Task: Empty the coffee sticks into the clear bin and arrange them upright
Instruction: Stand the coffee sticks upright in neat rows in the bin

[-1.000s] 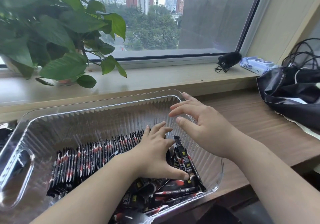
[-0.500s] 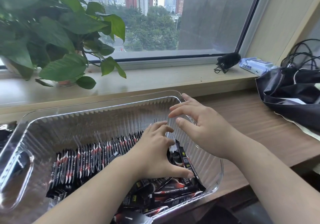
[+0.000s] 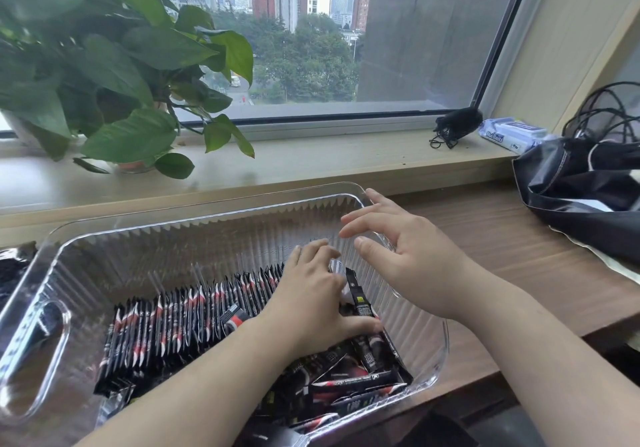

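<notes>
A clear ribbed bin [image 3: 156,256] sits on the wooden desk in front of me. Black-and-red coffee sticks [image 3: 180,322] stand upright in a row along its near-left part. More sticks lie loose in a pile [image 3: 353,384] at the right end. My left hand [image 3: 311,301] is inside the bin at the right end of the row, fingers and thumb curled round a few sticks, one of which [image 3: 358,296] pokes up beside the thumb. My right hand [image 3: 415,266] hovers over the bin's right rim with fingers spread, holding nothing.
A leafy potted plant [image 3: 104,66] stands on the windowsill at back left. A black bag with cables [image 3: 581,197] lies on the desk at right, behind it a pack of wipes [image 3: 509,133] and a small black item [image 3: 457,124]. A dark packet [image 3: 14,266] lies left of the bin.
My left hand has closed a little more on the sticks, its thumb sliding slightly right. My right hand has stayed in place above the rim.
</notes>
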